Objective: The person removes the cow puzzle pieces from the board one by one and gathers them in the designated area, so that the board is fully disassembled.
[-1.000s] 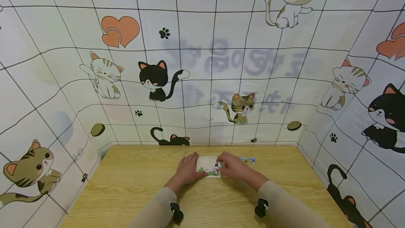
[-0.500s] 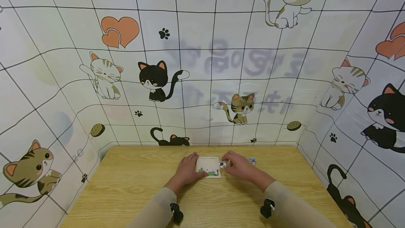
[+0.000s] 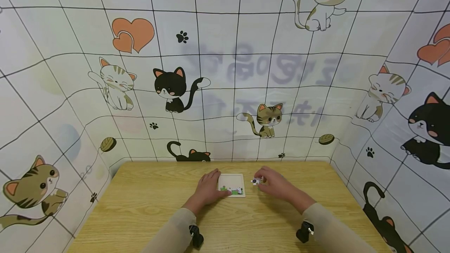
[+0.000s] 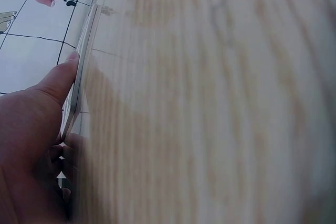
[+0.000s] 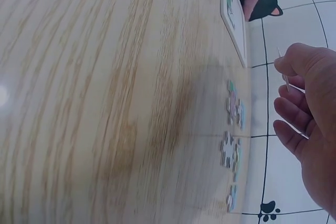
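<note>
A shallow light-framed jigsaw puzzle tray lies on the table, with a row of printed green and white pieces along its near side. My left hand holds the tray at its left side, thumb over the near edge. In the left wrist view the thumb lies against the tray's thin edge. Right of the tray, my right hand pinches a small puzzle piece with a dark spot. In the right wrist view that piece, seen edge-on between thumb and fingers, is raised off the tabletop.
Several loose puzzle pieces lie on the wooden table beneath and beside the right hand, mostly hidden from the head view. A white grid-patterned sheet printed with cats surrounds the table at the back and both sides.
My right hand has moved right, away from the tray, carrying the puzzle piece with the dark spot off the tray's right side. The left hand has stayed on the tray.
</note>
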Tool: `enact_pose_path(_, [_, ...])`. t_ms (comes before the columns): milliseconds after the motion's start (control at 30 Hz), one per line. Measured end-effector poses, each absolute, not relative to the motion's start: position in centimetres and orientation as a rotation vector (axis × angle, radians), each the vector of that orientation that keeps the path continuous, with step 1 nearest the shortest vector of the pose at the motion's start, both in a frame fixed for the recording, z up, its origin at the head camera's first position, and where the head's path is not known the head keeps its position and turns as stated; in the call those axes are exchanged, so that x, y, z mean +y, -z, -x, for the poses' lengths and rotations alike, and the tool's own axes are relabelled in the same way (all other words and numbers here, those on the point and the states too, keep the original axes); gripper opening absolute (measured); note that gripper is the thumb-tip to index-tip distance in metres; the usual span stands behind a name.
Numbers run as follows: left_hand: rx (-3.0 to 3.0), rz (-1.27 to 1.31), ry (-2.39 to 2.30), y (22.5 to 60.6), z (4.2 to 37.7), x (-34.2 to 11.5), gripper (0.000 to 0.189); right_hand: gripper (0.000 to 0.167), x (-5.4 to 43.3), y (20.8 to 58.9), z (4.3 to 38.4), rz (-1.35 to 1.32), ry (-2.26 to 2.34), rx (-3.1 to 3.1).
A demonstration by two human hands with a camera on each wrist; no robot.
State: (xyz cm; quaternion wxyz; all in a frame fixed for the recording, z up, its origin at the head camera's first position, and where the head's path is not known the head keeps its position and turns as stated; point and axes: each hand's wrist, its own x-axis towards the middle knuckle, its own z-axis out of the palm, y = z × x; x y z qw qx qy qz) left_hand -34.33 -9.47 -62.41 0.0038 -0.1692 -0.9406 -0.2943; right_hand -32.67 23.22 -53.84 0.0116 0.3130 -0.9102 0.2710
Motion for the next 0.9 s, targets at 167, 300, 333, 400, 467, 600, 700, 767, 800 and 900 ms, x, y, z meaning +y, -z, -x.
enact_pose_path(167, [-2.957,0.528,0.902,62.2,34.3,-9.4,0.104,0.022,23.9,53.9,32.4,-0.938,-0.874,-2.853])
enact_pose_path(300, [-2.956,0.531,0.891,62.3,34.3,-9.4,0.104,0.024,24.7,53.9,32.2,-0.923,-0.89,-2.854])
enact_pose_path(333, [-2.955,0.532,0.89,62.3,34.3,-9.4,0.104,0.025,24.9,53.8,32.1,-0.921,-0.891,-2.854])
enact_pose_path(400, [-2.951,0.533,0.897,62.3,34.3,-9.4,0.104,0.025,25.3,53.8,32.0,-0.91,-0.888,-2.848])
enact_pose_path(467, [-2.949,0.534,0.906,62.3,34.3,-9.5,0.104,0.025,25.7,53.8,32.0,-0.903,-0.89,-2.843])
enact_pose_path(600, [-2.937,0.535,0.929,62.2,34.3,-9.5,0.105,0.027,26.5,53.7,32.0,-0.91,-0.898,-2.817])
enact_pose_path(700, [-2.933,0.536,0.936,62.2,34.3,-9.5,0.105,0.027,27.1,53.7,32.2,-0.894,-0.89,-2.816])
enact_pose_path(767, [-2.936,0.535,0.935,62.2,34.3,-9.5,0.105,0.027,27.6,53.6,32.3,-0.868,-0.886,-2.827])
enact_pose_path(800, [-2.938,0.535,0.934,62.2,34.3,-9.5,0.105,0.026,27.8,53.6,32.3,-0.853,-0.893,-2.831])
enact_pose_path(900, [-2.938,0.53,0.934,62.1,34.2,-9.5,0.104,0.026,28.4,53.5,32.2,-0.819,-0.921,-2.846])
